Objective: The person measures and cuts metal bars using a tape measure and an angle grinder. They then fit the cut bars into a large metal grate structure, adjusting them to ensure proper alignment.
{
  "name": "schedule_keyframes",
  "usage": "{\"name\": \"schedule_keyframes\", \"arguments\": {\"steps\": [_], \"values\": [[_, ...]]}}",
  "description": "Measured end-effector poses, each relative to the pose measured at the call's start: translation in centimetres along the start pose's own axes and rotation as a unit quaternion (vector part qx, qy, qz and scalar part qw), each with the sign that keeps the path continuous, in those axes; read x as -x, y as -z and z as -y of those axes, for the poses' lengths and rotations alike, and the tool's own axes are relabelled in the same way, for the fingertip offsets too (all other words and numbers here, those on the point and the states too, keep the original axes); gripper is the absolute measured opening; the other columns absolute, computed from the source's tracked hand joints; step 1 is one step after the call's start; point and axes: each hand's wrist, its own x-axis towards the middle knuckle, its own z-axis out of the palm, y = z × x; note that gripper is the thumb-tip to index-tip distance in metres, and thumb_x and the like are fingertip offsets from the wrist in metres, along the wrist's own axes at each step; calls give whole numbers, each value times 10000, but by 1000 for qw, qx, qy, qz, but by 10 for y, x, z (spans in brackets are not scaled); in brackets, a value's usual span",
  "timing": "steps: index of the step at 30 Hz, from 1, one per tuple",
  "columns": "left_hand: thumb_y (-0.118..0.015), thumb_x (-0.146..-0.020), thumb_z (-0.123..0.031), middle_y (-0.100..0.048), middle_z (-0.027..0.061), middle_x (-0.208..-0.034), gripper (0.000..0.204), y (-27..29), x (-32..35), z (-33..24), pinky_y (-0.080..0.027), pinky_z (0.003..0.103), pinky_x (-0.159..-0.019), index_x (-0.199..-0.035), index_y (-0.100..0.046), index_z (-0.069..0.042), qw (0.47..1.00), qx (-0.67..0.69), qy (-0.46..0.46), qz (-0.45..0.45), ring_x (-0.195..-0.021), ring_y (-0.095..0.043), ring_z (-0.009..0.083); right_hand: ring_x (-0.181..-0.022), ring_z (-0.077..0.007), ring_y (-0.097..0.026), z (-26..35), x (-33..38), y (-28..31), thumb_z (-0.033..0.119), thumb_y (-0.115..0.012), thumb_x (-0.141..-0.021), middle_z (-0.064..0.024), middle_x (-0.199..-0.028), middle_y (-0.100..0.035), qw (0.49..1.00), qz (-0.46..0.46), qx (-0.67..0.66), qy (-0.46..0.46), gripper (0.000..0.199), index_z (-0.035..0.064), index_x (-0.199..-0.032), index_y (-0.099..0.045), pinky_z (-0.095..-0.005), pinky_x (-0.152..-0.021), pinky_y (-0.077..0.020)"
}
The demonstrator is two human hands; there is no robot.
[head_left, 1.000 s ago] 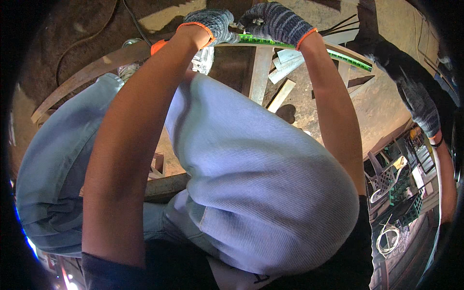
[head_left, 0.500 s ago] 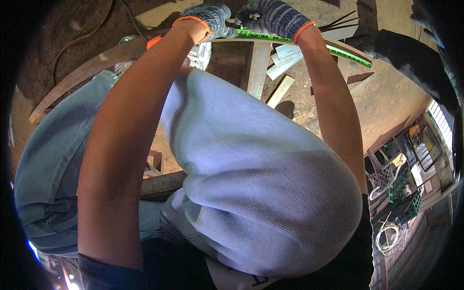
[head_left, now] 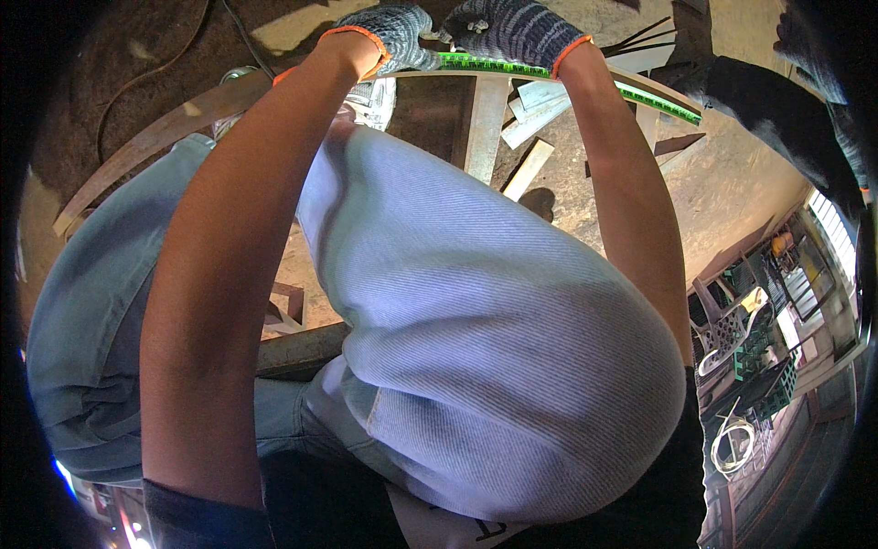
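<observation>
Both my hands wear grey-and-dark knitted gloves with orange cuffs and meet close together at the top. A bright green measuring tape (head_left: pixel 660 104) with dark markings runs along a long flat metal bar (head_left: pixel 137 149), which looks bent by the lens. My left hand (head_left: pixel 395 38) is closed at the tape, with its thumb along the near side at the tape's left visible end. My right hand (head_left: pixel 508 35) rests over the tape with curled fingers turned toward the left hand. Whatever sits between its fingertips is too small to tell.
Below the bar lie loose metal strips (head_left: pixel 529 170) and a wider metal piece (head_left: pixel 487 128). A person's dark sleeve (head_left: pixel 777 119) reaches in at the upper right. Plastic chairs (head_left: pixel 722 334), green crates (head_left: pixel 777 389) and a coiled white hose (head_left: pixel 733 446) stand far right.
Both hands have shifted very slightly left and up in the picture. The tape and bar keep their places beneath them, and the grips look the same.
</observation>
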Motion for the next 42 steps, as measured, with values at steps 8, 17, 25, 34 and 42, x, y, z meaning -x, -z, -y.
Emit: {"name": "schedule_keyframes", "arguments": {"steps": [8,17,25,34,42], "values": [[-719,-723,-386,-603,158,-1130,512,-6,-4,10,-430,389,-912,-1150,-604,-127,1000,3,-7,0,-1054,-568,308,-843,-335,-616,-2,-3,2,129,-595,-767,-177,-900,-652,1000,5,-14,1,197,51,-932,-672,-376,-753,-484],[-719,-721,-374,-594,150,-1148,507,-3,-4,5,-422,391,-925,-1150,-606,-128,999,-6,-43,-2,-1066,-559,308,-844,-320,-620,-2,4,6,84,-588,-757,-166,-905,-657,1000,6,-25,-12,205,55,-943,-671,-364,-755,-483],[-728,-719,-361,-605,155,-1125,497,-6,-8,7,-435,376,-910,-1138,-614,-119,999,2,-47,-1,-1043,-572,302,-860,-311,-622,6,5,10,111,-606,-756,-157,-923,-658,999,12,-31,-33,208,59,-947,-671,-363,-786,-475],[-731,-716,-352,-616,158,-1087,485,-10,-13,13,-446,374,-881,-1128,-622,-121,998,-33,-46,-11,-1011,-582,306,-918,-322,-598,3,-1,3,160,-624,-757,-151,-934,-653,1000,-5,24,-3,205,74,-937,-671,-398,-951,-367],[-728,-719,-350,-616,163,-1069,491,-6,-2,16,-443,381,-878,-1132,-616,-108,999,13,-39,-7,-1014,-575,315,-906,-328,-595,3,-5,4,180,-640,-740,-153,-914,-651,1000,19,-18,-10,216,71,-925,-667,-396,-937,-368]]}}
